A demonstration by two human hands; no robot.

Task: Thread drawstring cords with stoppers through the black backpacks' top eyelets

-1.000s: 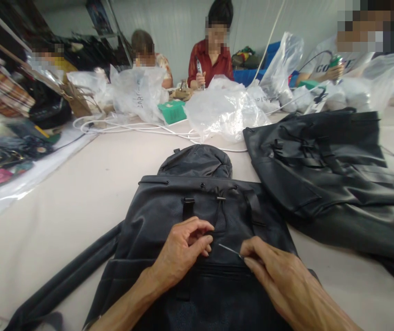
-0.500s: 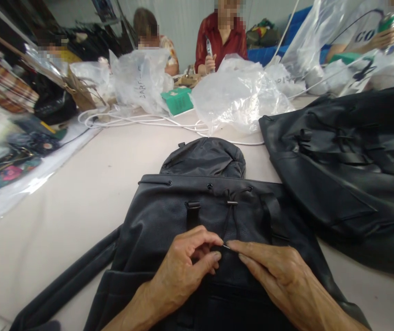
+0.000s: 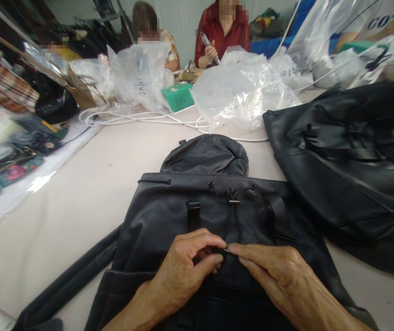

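Note:
A black backpack (image 3: 169,216) lies on the table with its top flap (image 3: 207,156) folded back beyond the drawstring opening. Over its front, my left hand (image 3: 197,257) is pinched, its fingertips at a dark cord or strip. My right hand (image 3: 272,266) meets it fingertip to fingertip, closed on a small, thin, shiny metal piece (image 3: 226,250). What exactly the left fingers hold is too small to make out. Just beyond the hands are the drawstring and its metal toggle (image 3: 234,202).
Another black bag (image 3: 341,170) lies at the right. White cables (image 3: 141,117), a green box (image 3: 179,97) and clear plastic bags (image 3: 241,92) spread across the table's far side. Fabric items (image 3: 14,170) lie at left. A person in red (image 3: 222,27) sits opposite, holding a tool.
My fingertips have drawn slightly closer together, and less of the metal piece shows. The person in red has tilted the tool downward. The view has shifted slightly.

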